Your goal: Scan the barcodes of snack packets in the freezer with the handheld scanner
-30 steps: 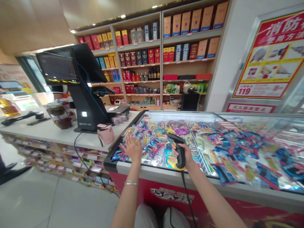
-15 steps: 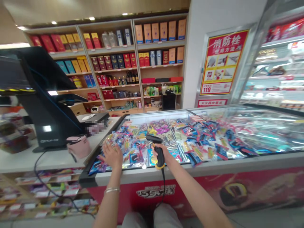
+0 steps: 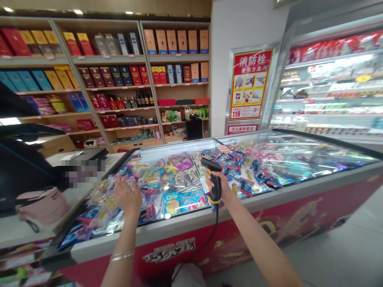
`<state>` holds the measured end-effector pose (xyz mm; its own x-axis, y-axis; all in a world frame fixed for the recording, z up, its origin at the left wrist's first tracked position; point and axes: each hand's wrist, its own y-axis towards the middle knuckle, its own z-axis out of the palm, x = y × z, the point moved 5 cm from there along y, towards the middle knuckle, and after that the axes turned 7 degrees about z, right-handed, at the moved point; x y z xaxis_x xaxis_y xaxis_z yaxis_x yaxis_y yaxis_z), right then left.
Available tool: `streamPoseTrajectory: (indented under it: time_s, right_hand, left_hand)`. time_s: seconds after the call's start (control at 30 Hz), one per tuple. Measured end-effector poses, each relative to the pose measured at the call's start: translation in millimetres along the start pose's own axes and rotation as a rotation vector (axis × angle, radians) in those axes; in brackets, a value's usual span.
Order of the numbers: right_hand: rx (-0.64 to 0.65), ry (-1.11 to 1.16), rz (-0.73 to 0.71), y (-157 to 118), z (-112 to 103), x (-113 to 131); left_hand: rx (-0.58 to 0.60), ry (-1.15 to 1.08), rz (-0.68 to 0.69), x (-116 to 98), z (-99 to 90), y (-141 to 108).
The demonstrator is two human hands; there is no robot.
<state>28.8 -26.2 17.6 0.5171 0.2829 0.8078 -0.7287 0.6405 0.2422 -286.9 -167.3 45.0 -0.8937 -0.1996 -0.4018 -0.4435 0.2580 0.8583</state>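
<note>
My right hand (image 3: 218,183) is wrapped round the grip of a black and yellow handheld scanner (image 3: 215,187), whose head points up and to the left over the freezer. A black cable hangs from the scanner's lower end. My left hand (image 3: 128,196), a bracelet on its wrist, is over the left part of the glass-topped freezer (image 3: 173,223), with its fingers apart. Nearest to it are small wrapped packets (image 3: 103,203) heaped on the left side. More packets (image 3: 248,169) lie to the right of the scanner.
At the left, a counter holds a pink pouch (image 3: 43,205) and a black terminal (image 3: 20,171). Shelves (image 3: 116,87) of boxes and bottles stand behind the freezer. A red poster (image 3: 250,85) hangs on the wall, and a lit display cooler (image 3: 335,95) is at the right.
The view has turned to the right and nearer the freezer. My left hand has shifted left over the packets, and the scanner in my right hand now sits farther right.
</note>
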Motion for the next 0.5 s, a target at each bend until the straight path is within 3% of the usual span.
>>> streamPoseTrajectory:
  time_s: [0.3,0.4,0.5]
  right_hand:
    - [-0.211,-0.115,-0.225,-38,-78,89]
    - [-0.276,-0.137,-0.253,-43,-102,104]
    - [-0.3,-0.15,-0.2,-40,-128,105]
  left_hand:
    - [0.263,-0.283,0.19,-165,101.2,-21]
    - [0.366,-0.349,0.293,-211,133.2,-32]
    - [0.513,-0.389,0.398,-241,167.9,-47]
